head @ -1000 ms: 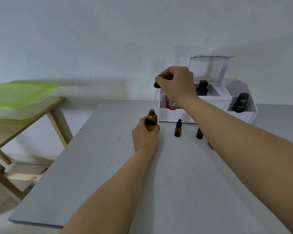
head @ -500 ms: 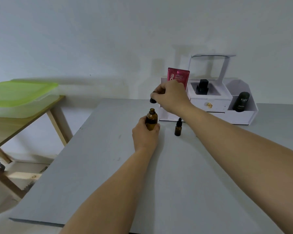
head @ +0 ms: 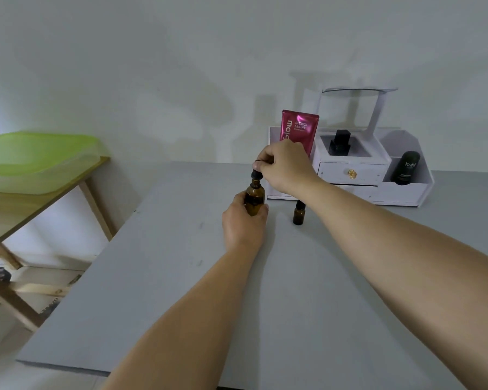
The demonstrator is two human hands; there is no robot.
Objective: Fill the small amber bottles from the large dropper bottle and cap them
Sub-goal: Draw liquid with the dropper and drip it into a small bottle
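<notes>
The large amber dropper bottle stands upright on the grey table. My left hand grips its lower body from the near side. My right hand pinches the black dropper cap, which sits right at the bottle's neck. One small amber bottle with a black cap stands just right of the large one, close beside my right forearm. Other small bottles are hidden behind that arm.
A white organiser stands at the back right, holding a pink tube, a black bottle and a black jar. A wooden side table with a green-lidded box stands at the left.
My right hand has come down and leftward with the dropper cap, from high above the bottle to its neck. The left hand and large bottle stayed put.
</notes>
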